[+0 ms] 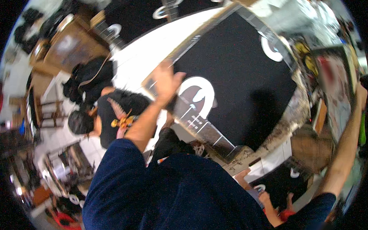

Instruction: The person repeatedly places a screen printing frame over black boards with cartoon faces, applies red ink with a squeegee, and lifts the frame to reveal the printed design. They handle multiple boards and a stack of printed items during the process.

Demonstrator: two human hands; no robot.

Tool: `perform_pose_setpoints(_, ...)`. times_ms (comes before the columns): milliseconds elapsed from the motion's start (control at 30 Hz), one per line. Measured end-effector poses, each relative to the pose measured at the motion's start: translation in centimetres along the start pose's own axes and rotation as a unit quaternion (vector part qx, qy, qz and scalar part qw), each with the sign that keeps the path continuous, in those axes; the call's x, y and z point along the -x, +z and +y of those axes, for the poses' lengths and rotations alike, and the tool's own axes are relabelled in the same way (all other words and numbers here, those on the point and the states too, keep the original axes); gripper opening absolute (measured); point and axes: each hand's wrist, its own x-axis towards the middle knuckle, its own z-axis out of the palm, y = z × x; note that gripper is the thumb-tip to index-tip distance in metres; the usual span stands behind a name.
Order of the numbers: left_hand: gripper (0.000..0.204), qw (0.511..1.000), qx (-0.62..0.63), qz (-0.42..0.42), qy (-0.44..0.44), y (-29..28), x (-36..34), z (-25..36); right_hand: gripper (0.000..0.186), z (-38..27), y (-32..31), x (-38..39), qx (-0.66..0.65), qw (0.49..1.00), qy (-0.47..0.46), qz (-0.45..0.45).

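My left hand (165, 82) is open, fingers and thumb apart and somewhat blurred. It is over the left edge of a board covered by black cloth (242, 72), beside a white ring-shaped print (209, 91). Grey strips with white lines run along the board's edges. A second white ring print (271, 49) shows near the far right corner. At far right, my right hand (360, 97) is closed on the outer edge of a tilted, paint-smeared frame (337, 86) with a red patch. Its fingertips are partly hidden.
A person in a printed black shirt (123, 117) is close on the left. Another person's arm (270, 209) shows at lower right, by more black cloth (285, 179). Behind stand another black-covered board (134, 16), a wooden cabinet (75, 44) and crumpled clear plastic (311, 18).
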Motion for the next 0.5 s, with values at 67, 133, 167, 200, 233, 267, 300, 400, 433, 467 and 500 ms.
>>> perform_pose_setpoints(67,0.066,0.982,-0.014,-0.136,-0.133,1.1,-4.0,-5.5,0.065,1.1,0.8,-0.7,0.028,0.999,0.029,-0.013)
perform_pose_setpoints(133,0.065,0.974,-0.014,-0.172,-0.146,2.8,-7.0,-8.4,0.068,1.5,0.6,-0.6,0.025,0.997,0.064,-0.025)
perform_pose_setpoints(167,0.066,0.965,0.001,-0.211,-0.158,3.4,-8.5,-9.2,0.069,1.4,0.1,-0.2,0.023,0.996,0.079,-0.032)
perform_pose_setpoints(200,0.066,0.962,0.056,-0.205,-0.172,3.8,-9.7,-9.6,0.069,1.1,-0.4,0.3,0.015,0.995,0.089,-0.035)
perform_pose_setpoints(233,0.066,0.950,0.098,-0.217,-0.201,4.0,-10.6,-9.4,0.069,0.4,-1.2,0.8,0.009,0.996,0.083,-0.036)
perform_pose_setpoints(267,0.064,0.961,0.102,-0.185,-0.177,3.7,-11.1,-9.3,0.070,-0.4,-2.0,1.9,-0.012,0.996,0.083,-0.017)
perform_pose_setpoints(300,0.062,0.969,0.104,-0.157,-0.159,3.3,-11.5,-8.9,0.070,-1.0,-3.0,3.2,-0.014,0.997,0.081,0.006)
perform_pose_setpoints(400,0.044,0.942,0.295,-0.125,-0.095,0.1,-11.1,-8.0,0.061,-3.5,-5.3,6.3,-0.003,0.991,0.131,-0.007)
perform_pose_setpoints(433,0.039,0.935,0.319,-0.135,-0.075,-1.3,-10.3,-7.8,0.042,-4.0,-6.0,7.8,-0.075,0.982,0.170,0.037)
perform_pose_setpoints(467,0.036,0.934,0.320,-0.147,-0.058,-2.1,-10.6,-7.4,0.041,-5.3,-6.1,8.0,-0.082,0.979,0.178,0.052)
perform_pose_setpoints(500,0.034,0.939,0.304,-0.157,-0.028,-2.7,-10.7,-7.1,0.042,-6.5,-6.2,8.4,-0.102,0.970,0.218,0.029)
